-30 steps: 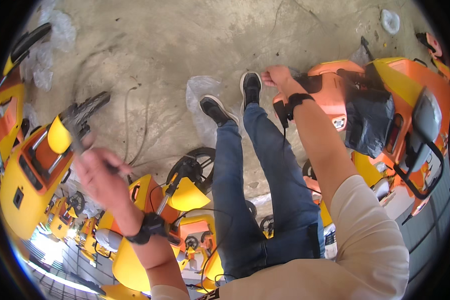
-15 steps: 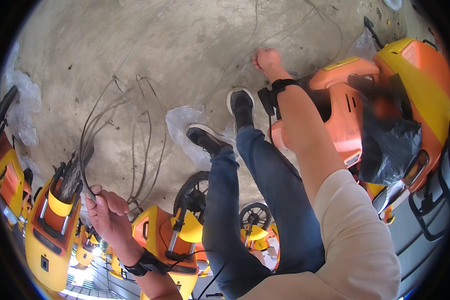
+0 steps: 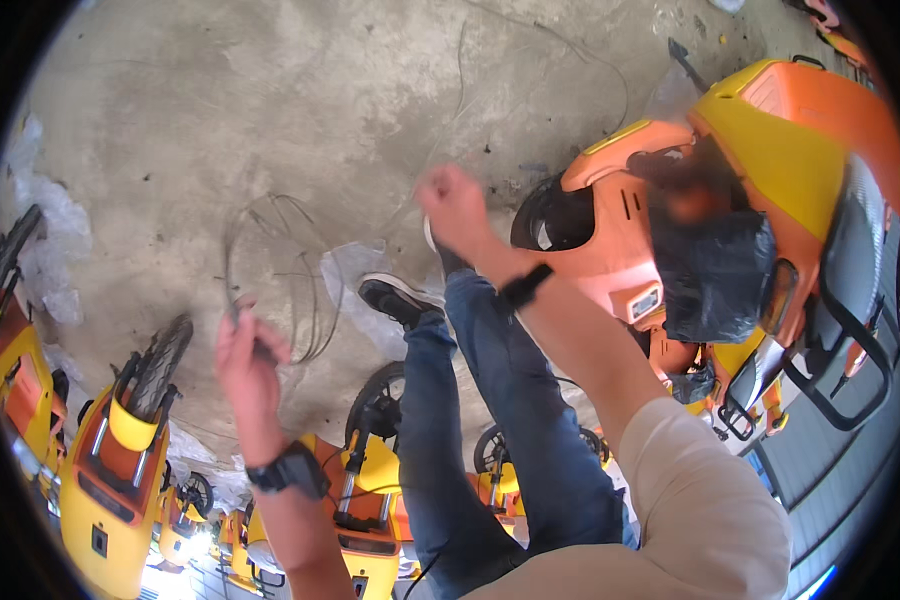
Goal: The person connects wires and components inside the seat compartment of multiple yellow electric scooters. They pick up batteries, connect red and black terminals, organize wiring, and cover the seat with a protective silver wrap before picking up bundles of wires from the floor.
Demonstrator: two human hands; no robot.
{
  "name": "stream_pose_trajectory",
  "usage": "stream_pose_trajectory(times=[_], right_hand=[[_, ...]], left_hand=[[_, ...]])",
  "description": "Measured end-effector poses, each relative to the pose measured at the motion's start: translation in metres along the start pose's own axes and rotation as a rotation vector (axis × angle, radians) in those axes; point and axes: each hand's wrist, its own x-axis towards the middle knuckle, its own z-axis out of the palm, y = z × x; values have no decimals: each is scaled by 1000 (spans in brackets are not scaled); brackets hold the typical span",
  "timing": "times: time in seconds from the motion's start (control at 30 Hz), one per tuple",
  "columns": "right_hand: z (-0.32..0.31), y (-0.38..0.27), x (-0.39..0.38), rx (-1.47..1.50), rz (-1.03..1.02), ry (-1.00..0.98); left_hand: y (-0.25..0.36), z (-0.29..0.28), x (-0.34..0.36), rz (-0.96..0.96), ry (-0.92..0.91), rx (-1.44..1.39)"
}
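My left hand (image 3: 250, 350) is raised at the left, its fingers closed on a loose coil of thin, dark grey cord (image 3: 228, 262). The loops hang out beyond my fingers over the concrete; whether the cord is wire, cable or strapping is unclear. My right hand (image 3: 455, 205) is curled shut above my right shoe, slightly smeared by motion. A faint strand seems to run near it, but what it grips, if anything, cannot be made out. Dark bands circle both wrists.
An orange and yellow scooter (image 3: 610, 220) with a black plastic bag (image 3: 715, 275) stands close on the right. More yellow scooters (image 3: 120, 480) line the left and near side. Clear plastic sheeting (image 3: 355, 285) lies by my left shoe (image 3: 398, 298). Another thin strand trails across the far floor.
My right hand has drawn back to the left and nearer to me, closer to my left hand. My left hand has risen a little and shifted right with the coil. The view has shifted slightly.
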Motion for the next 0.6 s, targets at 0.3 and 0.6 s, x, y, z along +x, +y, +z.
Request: stream_pose_trajectory(times=[0.3,0.6], right_hand=[[10,-95,-136,46,-163,-605],[35,56,42,-215,283,-257]], left_hand=[[-6,62,28,-235,-129,101],[5,6,-14,16,145,374]])
